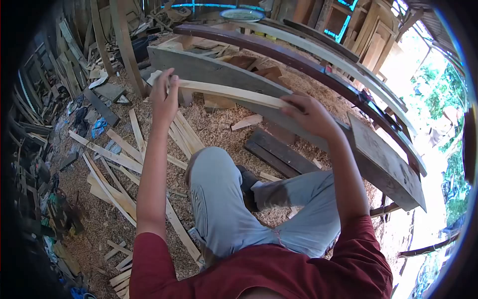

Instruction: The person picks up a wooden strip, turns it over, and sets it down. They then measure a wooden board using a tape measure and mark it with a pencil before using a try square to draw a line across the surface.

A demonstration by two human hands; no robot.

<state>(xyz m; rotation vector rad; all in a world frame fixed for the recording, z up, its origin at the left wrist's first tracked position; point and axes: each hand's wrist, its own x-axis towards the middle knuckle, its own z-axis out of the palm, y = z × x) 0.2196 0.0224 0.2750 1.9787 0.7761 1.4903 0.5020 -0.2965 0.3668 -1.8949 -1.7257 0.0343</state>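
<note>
From here I see my right hand point(304, 110) pinching one end of the pale strip point(226, 92), upper middle. My left hand's point(165, 94) fingers point up at its other end; I cannot tell if they grip. A big grey board point(199, 64) sits behind. Loose sticks point(112, 155) cover shavings point(107, 224), left.

Just 1 cam, head-worn, at the wearer's eye lvl approx. It faced fwd & steeply down, w/ the maroon shirt point(259, 271) v. close at btm edge, knees point(213, 167) below ctr. L hand point(165, 97), R hand point(309, 115) & wood strip point(229, 92) sat mid-dist., upper half of pic. Far bkgd, e.g. round basin point(242, 15), was up top. Wide fisheye lens: curved edges, dark corners.
</note>
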